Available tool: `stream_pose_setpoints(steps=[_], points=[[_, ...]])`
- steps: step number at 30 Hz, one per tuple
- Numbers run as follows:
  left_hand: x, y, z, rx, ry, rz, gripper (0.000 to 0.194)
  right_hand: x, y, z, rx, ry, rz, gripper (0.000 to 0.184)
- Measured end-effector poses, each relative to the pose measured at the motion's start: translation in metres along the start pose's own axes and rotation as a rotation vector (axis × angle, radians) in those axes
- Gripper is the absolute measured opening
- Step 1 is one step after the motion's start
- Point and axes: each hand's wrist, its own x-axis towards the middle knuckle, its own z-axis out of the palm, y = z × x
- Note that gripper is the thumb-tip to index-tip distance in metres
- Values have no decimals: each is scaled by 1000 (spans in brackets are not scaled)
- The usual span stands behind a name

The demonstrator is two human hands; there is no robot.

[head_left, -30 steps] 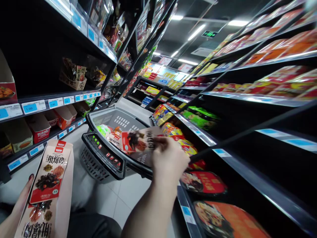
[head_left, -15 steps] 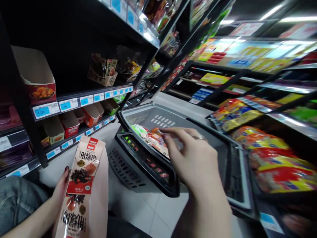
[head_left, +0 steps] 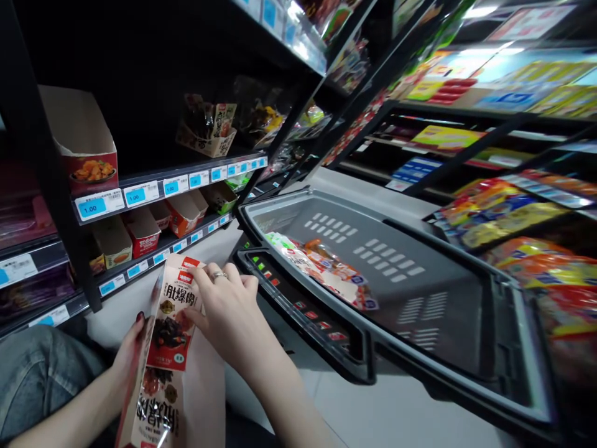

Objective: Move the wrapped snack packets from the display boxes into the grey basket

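My left hand (head_left: 128,345) is wrapped around the left side of an open cardboard display box (head_left: 208,392), which is tilted up in front of my lap. Inside it lie snack packets with red and cream printing; the upper snack packet (head_left: 170,323) overlaps another packet (head_left: 158,398) below. My right hand (head_left: 228,311), with a ring on one finger, has its thumb and fingers closed on the upper right edge of the upper packet. Its fingertips are partly hidden. Right of the box stands a grey shopping basket (head_left: 387,336) with several snack packets (head_left: 326,267) in it.
A black shelf on the left carries blue price tags (head_left: 135,196), a red display carton (head_left: 91,171) and a small box of packets (head_left: 208,134). The basket's black handle (head_left: 326,358) rests along its near side. Bagged snacks (head_left: 536,267) fill shelves at the right, blurred.
My right hand has moved left from above the basket to the upper packet in the display box. My left hand keeps its hold. The view has turned, shifting everything rightward.
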Motion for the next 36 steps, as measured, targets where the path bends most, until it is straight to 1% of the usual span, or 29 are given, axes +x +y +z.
stream_pose_setpoints(steps=[3, 5, 7, 8, 10, 13, 16, 19, 21, 23, 25, 26, 29, 31, 33, 36], points=[[-1, 0, -1, -23, 120, -64, 38, 2, -1, 5, 26, -90, 53, 34], [-3, 1, 0, -25, 146, -103, 36, 5, 0, 8, 61, -149, 93, 25], [-5, 2, 2, -3, 170, -115, 36, 7, 2, 9, 116, -207, 92, 11], [-6, 2, 2, 13, 182, -115, 36, 7, 3, 9, 138, -229, 84, 9], [-7, 3, 5, 29, 204, -115, 36, 5, 2, 8, 135, -239, 73, 10], [-6, 4, 8, -15, 221, -107, 40, 0, -6, 9, 43, -175, 64, 3], [-5, 6, 11, -71, 237, -86, 38, -3, -21, 10, 7, -149, 14, 11], [-4, 8, 11, -86, 266, -47, 32, -3, -30, 11, 0, -176, -58, 15], [-5, 7, 10, -75, 284, -36, 30, -3, -31, 11, 10, -246, -94, 19], [-7, 6, 9, -49, 304, -54, 31, -3, -30, 11, 30, -341, -118, 28], [-8, 4, 10, -31, 326, -72, 31, -4, -29, 13, 38, -410, -146, 35], [-9, 3, 10, -30, 343, -72, 30, -5, -30, 15, 34, -431, -153, 34], [-9, 2, 11, -31, 393, -59, 27, -5, -31, 20, 32, -458, -152, 22], [-9, 2, 10, -19, 393, -72, 27, -4, -29, 21, 28, -454, -127, 18], [-8, 3, 7, -4, 354, -94, 30, -3, -24, 17, 38, -437, -134, 16], [-6, 4, 2, 4, 286, -91, 33, -3, -14, 5, 181, -388, -181, 13]])
